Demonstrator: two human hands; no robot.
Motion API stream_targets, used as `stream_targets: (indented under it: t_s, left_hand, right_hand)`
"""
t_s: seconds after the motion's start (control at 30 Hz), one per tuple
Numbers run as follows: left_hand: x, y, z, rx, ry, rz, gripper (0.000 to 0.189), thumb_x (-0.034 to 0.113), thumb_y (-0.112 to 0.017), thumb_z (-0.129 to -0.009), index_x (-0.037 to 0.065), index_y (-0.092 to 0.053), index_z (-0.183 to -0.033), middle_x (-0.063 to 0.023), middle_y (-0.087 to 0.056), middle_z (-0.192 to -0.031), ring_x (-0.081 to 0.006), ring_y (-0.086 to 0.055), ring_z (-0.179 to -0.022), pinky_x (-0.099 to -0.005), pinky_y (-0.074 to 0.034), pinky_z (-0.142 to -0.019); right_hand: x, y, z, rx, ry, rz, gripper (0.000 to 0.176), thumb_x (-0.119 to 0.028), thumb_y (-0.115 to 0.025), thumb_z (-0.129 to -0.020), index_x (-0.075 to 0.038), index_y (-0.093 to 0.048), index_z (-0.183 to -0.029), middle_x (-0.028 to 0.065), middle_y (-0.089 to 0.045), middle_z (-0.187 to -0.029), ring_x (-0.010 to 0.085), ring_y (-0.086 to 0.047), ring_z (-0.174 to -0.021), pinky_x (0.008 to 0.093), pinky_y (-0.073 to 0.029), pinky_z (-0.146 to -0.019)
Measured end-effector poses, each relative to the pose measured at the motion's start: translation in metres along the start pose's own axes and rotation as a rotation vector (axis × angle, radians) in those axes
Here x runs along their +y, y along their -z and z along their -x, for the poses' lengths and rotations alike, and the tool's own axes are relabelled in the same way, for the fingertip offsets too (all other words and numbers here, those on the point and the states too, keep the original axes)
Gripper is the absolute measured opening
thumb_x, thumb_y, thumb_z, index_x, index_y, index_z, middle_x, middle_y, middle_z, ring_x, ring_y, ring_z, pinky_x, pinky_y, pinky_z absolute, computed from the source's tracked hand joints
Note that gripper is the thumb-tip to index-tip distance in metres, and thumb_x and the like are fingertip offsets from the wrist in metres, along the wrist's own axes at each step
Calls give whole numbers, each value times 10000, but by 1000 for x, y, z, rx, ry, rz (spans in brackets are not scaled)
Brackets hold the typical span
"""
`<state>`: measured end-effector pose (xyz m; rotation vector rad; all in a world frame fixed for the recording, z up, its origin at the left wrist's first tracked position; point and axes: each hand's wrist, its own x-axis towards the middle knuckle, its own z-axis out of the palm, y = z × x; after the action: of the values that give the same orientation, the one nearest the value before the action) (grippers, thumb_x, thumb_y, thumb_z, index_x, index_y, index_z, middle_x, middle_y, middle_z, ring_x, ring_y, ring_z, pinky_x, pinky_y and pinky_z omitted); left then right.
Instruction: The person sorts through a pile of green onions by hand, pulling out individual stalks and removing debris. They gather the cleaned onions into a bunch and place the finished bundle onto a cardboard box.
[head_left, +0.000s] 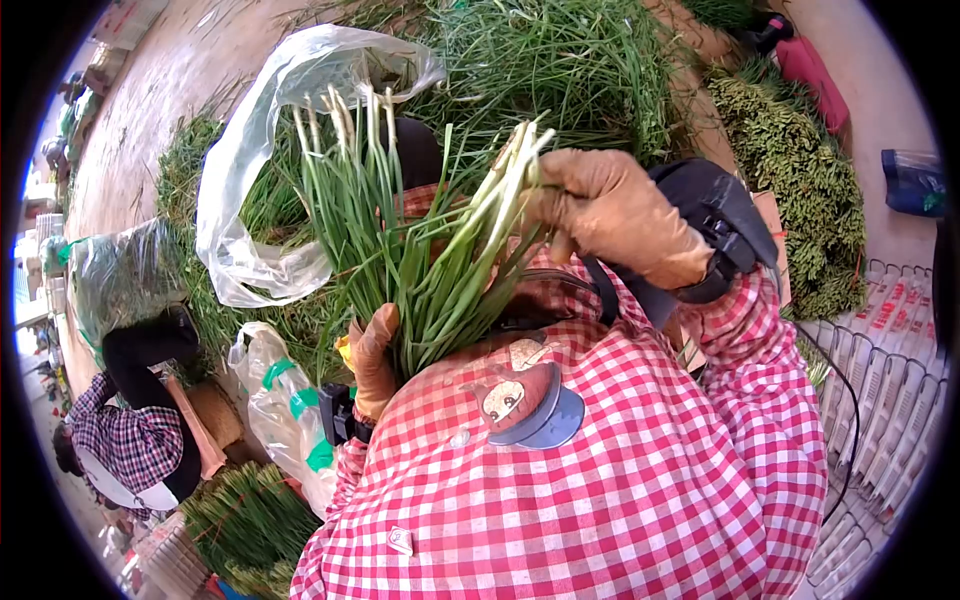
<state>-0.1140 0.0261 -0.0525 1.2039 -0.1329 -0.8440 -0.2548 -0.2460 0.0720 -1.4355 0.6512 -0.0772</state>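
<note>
A bunch of long green chives (365, 225) with pale white stem ends stands in front of my chest, roots upward. My left hand (376, 362), in a tan glove, is wrapped around its lower, leafy part. Some stalks lean to the right, apart from the others at the top. Closed at the white ends of those leaning chives (505, 185) is my gloved right hand (625, 215), its fingertips pressed against them. Just beyond the bunch, a clear plastic bag (240, 165) lies opened out over loose greens.
A big heap of loose chives (560, 70) spreads ahead. Stacked green bundles (790, 180) lie at the right, above a wire rack (870, 390). Clear bags with green tape (290, 400) lie at my left, near more bundles (250, 520). Another person (130, 430) sits further left.
</note>
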Motion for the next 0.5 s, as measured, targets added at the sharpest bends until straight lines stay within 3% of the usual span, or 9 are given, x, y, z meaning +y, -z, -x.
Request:
stream_targets:
  t_s: [0.13, 0.2, 0.27, 0.3, 0.33, 0.37, 0.47, 0.5]
  left_hand:
    - [-15, 29, 3, -26, -3, -22, 381, 278, -586, -906, 28, -544, -1190, -80, -649, -1015, -180, -635, -843, -328, -528, -750]
    - [-21, 34, 1, -36, -7, -29, 380, 277, -586, -906, 28, -544, -1190, -80, -649, -1015, -180, -635, -843, -328, -528, -750]
    - [-10, 13, 5, -21, -12, -21, 366, 258, -593, -900, 28, -549, -1180, -76, -650, -1013, -179, -635, -844, -328, -528, -748]
    - [-3, -1, 9, -12, -16, -7, 352, 240, -600, -894, 27, -554, -1171, -73, -650, -1011, -177, -635, -845, -327, -529, -746]
    - [3, -11, 11, -2, -17, 7, 339, 221, -607, -888, 27, -558, -1161, -70, -651, -1010, -175, -635, -847, -326, -529, -744]
    - [2, -9, 11, 14, -19, -8, 340, 211, -619, -880, 26, -560, -1159, -67, -651, -1010, -173, -635, -842, -324, -529, -744]
    - [9, -21, 11, 49, -18, -12, 344, 165, -657, -854, 25, -570, -1157, -61, -654, -1016, -168, -639, -828, -312, -532, -743]
    - [14, -24, 10, 64, -19, -24, 345, 159, -661, -851, 26, -572, -1157, -63, -655, -1020, -167, -640, -832, -313, -532, -744]
  right_hand:
    - [-26, 24, 2, 228, 5, 258, 167, -185, -685, -846, -63, -686, -959, 29, -658, -716, 121, -586, -519, 258, -490, -487]
    - [-29, 47, -8, 438, 80, 380, 115, -191, -661, -869, -112, -694, -946, -10, -647, -688, 81, -564, -515, 237, -480, -505]
    - [-25, 91, -16, 605, 300, 444, 117, -195, -646, -879, -108, -689, -945, -27, -635, -679, 39, -531, -501, 198, -445, -507]
    - [-26, 117, -24, 677, 327, 488, 256, -300, -663, -859, -91, -678, -1007, 34, -678, -806, 121, -628, -654, 270, -514, -653]
    - [-13, 160, -39, 743, 403, 498, 284, -307, -641, -890, -107, -660, -1091, 39, -697, -878, 91, -613, -666, 212, -479, -583]
    - [-37, 121, -28, 998, 503, 748, 311, -221, -628, -881, 36, -619, -1058, 55, -633, -798, 148, -619, -763, 268, -492, -652]
    - [-52, 90, -20, 813, 727, 1259, 317, -202, -522, -928, 46, -539, -1126, 18, -540, -699, 149, -529, -586, 270, -447, -537]
    - [-51, 75, -19, 691, 771, 1301, 348, -259, -549, -908, 6, -558, -1134, 41, -562, -780, 165, -543, -673, 292, -448, -618]
